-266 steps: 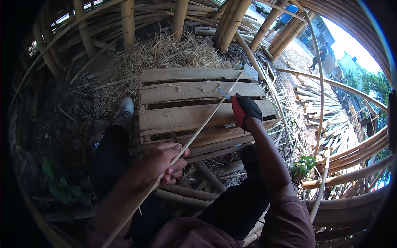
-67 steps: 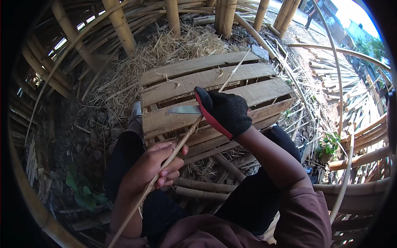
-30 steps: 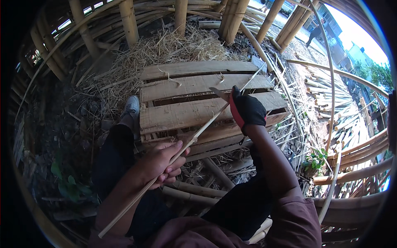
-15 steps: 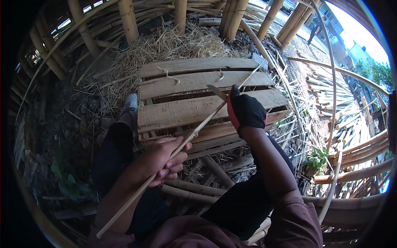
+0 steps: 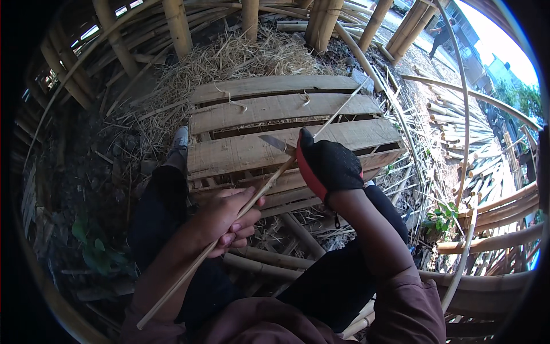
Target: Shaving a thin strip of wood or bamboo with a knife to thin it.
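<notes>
My bare left hand (image 5: 229, 221) is wrapped round a long thin bamboo stick (image 5: 189, 276), which slants from the lower left up over a wooden slatted crate (image 5: 229, 150). My right hand (image 5: 335, 165), in a black glove with red on its side, grips a knife. The knife's blade (image 5: 274, 143) points left and lies across the stick, its handle hidden in the glove. Past the glove, the thin far end of the stick reaches the crate's far right corner. Two curled shavings (image 5: 305, 100) lie on the crate's slats.
Dry straw (image 5: 246, 57) covers the ground behind the crate. Upright bamboo posts (image 5: 177, 28) line the far side, and many cut bamboo poles (image 5: 458, 129) lie to the right. A person (image 5: 441, 39) stands far off at upper right. A green plant (image 5: 442, 220) grows beside my right arm.
My right hand has slid the knife along the stick, down and to the left, nearer my left hand. My left hand keeps its hold. The distant person has shifted slightly.
</notes>
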### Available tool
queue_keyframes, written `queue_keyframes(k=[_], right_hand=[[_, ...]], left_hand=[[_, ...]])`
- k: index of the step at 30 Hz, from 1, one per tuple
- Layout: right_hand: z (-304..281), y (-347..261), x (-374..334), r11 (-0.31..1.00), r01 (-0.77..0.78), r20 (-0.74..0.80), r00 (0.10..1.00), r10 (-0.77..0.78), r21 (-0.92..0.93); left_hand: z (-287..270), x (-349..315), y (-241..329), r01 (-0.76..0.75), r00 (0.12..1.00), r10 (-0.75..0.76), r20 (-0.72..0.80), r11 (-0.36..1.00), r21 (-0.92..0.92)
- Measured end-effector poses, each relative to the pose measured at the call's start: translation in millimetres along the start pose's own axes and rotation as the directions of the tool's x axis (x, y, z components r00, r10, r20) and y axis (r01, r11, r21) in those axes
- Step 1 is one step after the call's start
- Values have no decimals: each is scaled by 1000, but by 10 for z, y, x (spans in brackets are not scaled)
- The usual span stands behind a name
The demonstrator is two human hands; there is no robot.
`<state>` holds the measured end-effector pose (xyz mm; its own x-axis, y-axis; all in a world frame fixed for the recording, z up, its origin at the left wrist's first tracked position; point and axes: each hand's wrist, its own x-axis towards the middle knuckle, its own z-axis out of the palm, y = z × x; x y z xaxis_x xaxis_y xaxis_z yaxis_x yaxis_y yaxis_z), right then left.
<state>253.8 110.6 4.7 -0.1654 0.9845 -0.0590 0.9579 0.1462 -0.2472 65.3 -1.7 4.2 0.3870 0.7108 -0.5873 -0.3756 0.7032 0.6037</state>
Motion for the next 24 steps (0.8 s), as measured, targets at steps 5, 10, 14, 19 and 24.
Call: queue_keyframes(k=[5, 10, 14, 19, 24], right_hand=[[19, 384, 328, 996, -9, -141, 990, -3, -87], [-35, -94, -228, 997, 71, -11, 997, -71, -36], [-20, 491, 348, 990, 35, -160, 985, -57, -140], [-41, -33, -142, 1000, 6, 32, 999, -7, 13], [32, 278, 152, 992, 90, -83, 992, -98, -88]], left_hand=[[16, 46, 35, -4, 999, 4, 35, 1000, -3], [88, 75, 9, 36, 999, -34, -26, 996, 87], [65, 68, 23, -11, 1000, 10, 22, 1000, 26], [112, 119, 33, -3, 1000, 3, 7, 1000, 24], [71, 46, 8, -8, 1000, 8, -2, 999, 36]])
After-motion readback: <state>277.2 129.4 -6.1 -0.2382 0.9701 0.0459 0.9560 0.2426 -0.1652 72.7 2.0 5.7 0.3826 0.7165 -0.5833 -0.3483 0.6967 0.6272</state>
